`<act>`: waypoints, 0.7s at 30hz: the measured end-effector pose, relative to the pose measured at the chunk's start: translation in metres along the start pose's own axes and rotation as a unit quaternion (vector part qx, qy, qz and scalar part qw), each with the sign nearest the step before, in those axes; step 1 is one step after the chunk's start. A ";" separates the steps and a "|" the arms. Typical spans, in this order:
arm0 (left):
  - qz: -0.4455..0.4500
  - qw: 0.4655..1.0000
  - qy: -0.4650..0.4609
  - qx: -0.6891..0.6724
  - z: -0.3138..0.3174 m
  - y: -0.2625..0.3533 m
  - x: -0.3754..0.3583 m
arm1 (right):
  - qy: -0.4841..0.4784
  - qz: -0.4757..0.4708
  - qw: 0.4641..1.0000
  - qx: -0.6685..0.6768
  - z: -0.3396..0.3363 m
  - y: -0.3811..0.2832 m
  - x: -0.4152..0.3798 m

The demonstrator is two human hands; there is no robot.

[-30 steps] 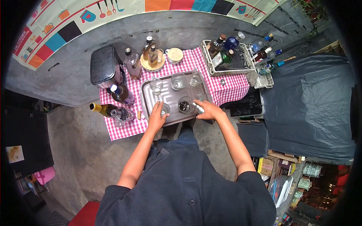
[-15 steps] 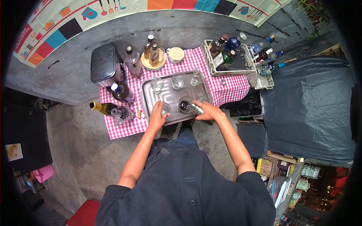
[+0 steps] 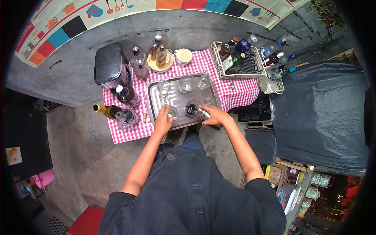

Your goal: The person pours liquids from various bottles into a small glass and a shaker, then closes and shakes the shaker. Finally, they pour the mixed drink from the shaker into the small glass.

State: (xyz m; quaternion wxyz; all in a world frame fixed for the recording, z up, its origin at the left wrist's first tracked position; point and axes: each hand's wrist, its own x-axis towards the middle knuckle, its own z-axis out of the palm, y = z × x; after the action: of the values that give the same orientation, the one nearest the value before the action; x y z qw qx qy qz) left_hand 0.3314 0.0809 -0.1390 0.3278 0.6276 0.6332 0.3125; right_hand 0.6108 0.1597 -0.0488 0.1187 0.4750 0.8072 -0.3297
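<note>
On a brown ribbed tray, my left hand is closed around a small clear glass, thumb on one side and fingers on the other. My right hand grips a small shiny silvery cylinder, whose exact kind I cannot make out. It is tilted beside a round glass with dark contents, and the fingertips are close to that glass's rim. Farther back on the tray stand a glass mug, a wide glass and another mug. One more glass is partly behind my right hand.
Left of the tray are a cork, a yellow-capped bottle and a dark bottle. A black-lidded bin stands behind them. Bottles on a wooden plate and a wire basket of bottles line the back.
Almost nothing differs. My right hand and the silvery cylinder have shifted very slightly left; my left hand stays around its glass.
</note>
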 end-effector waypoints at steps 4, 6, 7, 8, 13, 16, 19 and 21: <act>-0.002 1.000 -0.001 -0.004 0.000 0.000 0.000 | 0.017 -0.025 1.000 0.005 0.003 0.004 0.001; -0.002 1.000 -0.002 -0.006 0.000 0.000 0.000 | 0.015 -0.024 1.000 0.006 0.003 0.003 0.002; -0.003 1.000 -0.003 -0.007 0.000 -0.001 0.000 | 0.012 -0.022 1.000 0.006 0.003 0.003 0.002; -0.003 1.000 -0.003 -0.007 0.001 -0.001 0.000 | 0.012 -0.022 1.000 0.006 0.003 0.003 0.002; 0.006 1.000 0.007 0.002 0.000 0.000 -0.001 | 0.018 -0.028 0.999 -0.001 0.005 0.005 0.004; 0.000 1.000 -0.004 -0.008 -0.001 0.000 0.000 | -0.014 0.010 1.000 0.007 0.001 0.002 0.004; -0.005 1.000 -0.003 -0.010 -0.001 0.001 0.000 | -0.016 0.018 1.000 0.006 -0.002 -0.001 0.003; -0.006 1.000 -0.004 -0.008 -0.001 0.001 0.000 | -0.018 0.018 1.000 0.010 -0.006 -0.005 0.001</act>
State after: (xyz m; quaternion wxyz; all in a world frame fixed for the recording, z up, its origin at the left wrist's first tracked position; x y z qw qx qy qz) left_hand 0.3315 0.0810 -0.1373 0.3378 0.6222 0.6331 0.3129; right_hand 0.6070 0.1624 -0.0431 0.1346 0.4848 0.7926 -0.3443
